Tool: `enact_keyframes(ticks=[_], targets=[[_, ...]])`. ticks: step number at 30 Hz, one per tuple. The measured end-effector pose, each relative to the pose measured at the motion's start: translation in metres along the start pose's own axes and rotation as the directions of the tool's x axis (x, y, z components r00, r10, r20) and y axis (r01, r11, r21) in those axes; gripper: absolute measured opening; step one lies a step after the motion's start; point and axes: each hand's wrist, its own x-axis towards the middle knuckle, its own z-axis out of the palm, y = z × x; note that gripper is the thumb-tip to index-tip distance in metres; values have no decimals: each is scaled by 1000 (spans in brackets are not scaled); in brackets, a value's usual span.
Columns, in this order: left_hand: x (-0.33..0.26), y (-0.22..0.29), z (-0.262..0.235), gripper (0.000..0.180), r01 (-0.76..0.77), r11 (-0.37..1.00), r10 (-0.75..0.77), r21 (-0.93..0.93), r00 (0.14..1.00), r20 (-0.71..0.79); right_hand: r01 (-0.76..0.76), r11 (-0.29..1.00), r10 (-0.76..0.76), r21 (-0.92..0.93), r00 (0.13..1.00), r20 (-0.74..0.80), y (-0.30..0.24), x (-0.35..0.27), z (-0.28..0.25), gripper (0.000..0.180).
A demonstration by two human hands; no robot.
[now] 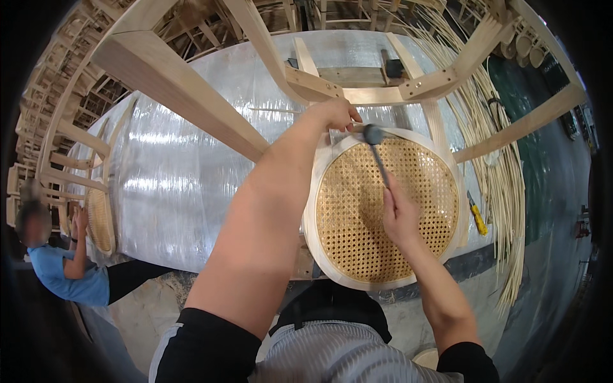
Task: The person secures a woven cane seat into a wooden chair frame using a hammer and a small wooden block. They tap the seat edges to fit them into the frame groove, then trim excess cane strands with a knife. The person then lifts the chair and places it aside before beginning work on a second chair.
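Observation:
A round chair seat with a pale wooden rim [311, 210] and a woven cane panel [357, 223] lies in front of me, below the wooden chair frame [370, 96]. At the rim's far left edge is my left hand [338, 115], its fingers pinched together on a thin pale strip that sticks out to the left. My right hand [402, 214] is closed round the handle of a mallet [373, 135]. The mallet's dark head is over the far rim, close to my left fingers, and slightly blurred. Whether it touches the rim I cannot tell.
The table is covered in clear plastic film [172, 191]. To the right lie a yellow-handled tool [477, 220] and a long bundle of pale cane strips [504, 198]. At the far left a person in a blue shirt [70, 271] handles another cane seat [99, 220]. Stacked wooden frames [57, 83] stand behind.

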Motion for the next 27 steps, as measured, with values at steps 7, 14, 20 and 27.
enact_keyframes(ticks=[7, 14, 20, 27], targets=[[-5, -8, 6, 44, -101, 995, 101, 5, 980, -173, -152, 987, 143, 56, 980, 139, -9, -16, -18, 42], [-46, 20, 32, 38, -288, 952, 295, 101, 783, -547, -339, 854, 371, 395, 929, -4, 13, -127, -47, 45], [-150, 16, 91, 42, -18, 983, 135, 181, 735, -664, -405, 706, 526, 581, 849, -48, 56, -186, -83, 46], [-168, 23, 163, 56, 229, 905, 119, 358, 672, -731, -395, 775, 494, 493, 866, -82, 131, -186, -163, 47]])
